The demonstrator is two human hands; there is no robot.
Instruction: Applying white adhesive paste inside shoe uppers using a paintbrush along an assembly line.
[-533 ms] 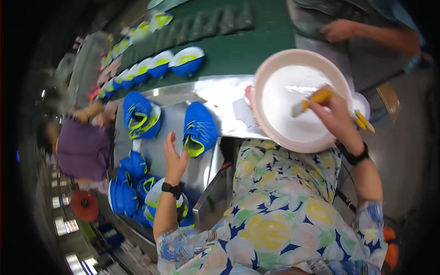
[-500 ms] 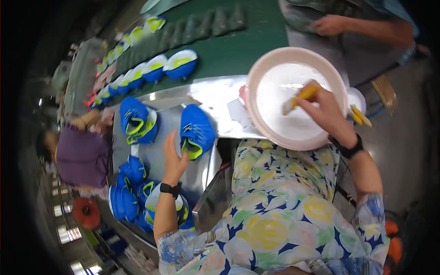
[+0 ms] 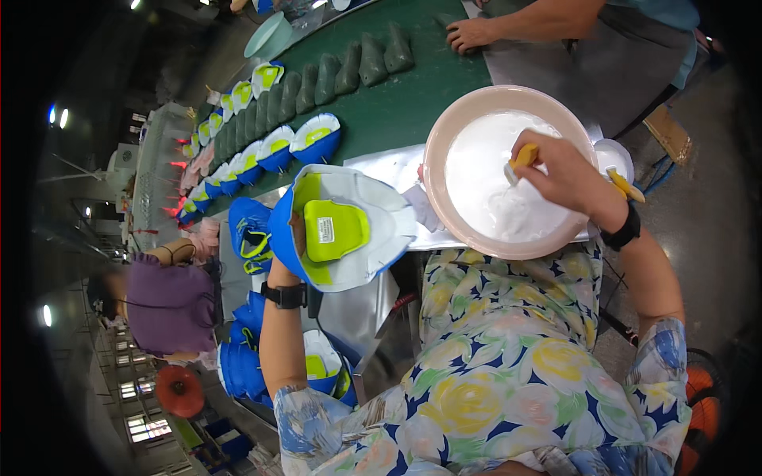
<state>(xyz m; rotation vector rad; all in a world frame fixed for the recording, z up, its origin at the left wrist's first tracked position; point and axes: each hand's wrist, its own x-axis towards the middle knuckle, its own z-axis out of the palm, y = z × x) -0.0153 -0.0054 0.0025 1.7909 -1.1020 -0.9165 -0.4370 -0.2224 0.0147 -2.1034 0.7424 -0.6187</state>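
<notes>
A blue shoe upper [image 3: 361, 190], turned with its pale underside and lime-green insole piece facing up, is held in my left hand [image 3: 282, 274]. Most of that hand's fingers are hidden by the upper. My right hand [image 3: 565, 176] grips a brush [image 3: 522, 161] by its yellow handle. The brush's tip points down into white liquid [image 3: 484, 170] in a wide pale-pink basin [image 3: 438, 135]. More blue uppers [image 3: 242, 365] lie piled beside my left forearm, and another blue upper [image 3: 250, 226] rests on the metal surface behind my left hand.
On the green belt [image 3: 389, 107] stand rows of blue-and-white uppers [image 3: 317, 143] and dark shoe lasts [image 3: 371, 59]. A co-worker's hand [image 3: 470, 35] is at its far edge. Another person in purple [image 3: 171, 305] works at left. A yellow-handled tool [image 3: 627, 186] leans by a small white bowl [image 3: 615, 155].
My left hand has picked up the blue upper and turned it underside up. The brush in my right hand has dipped lower into the liquid. The co-worker's hand at the back has shifted left.
</notes>
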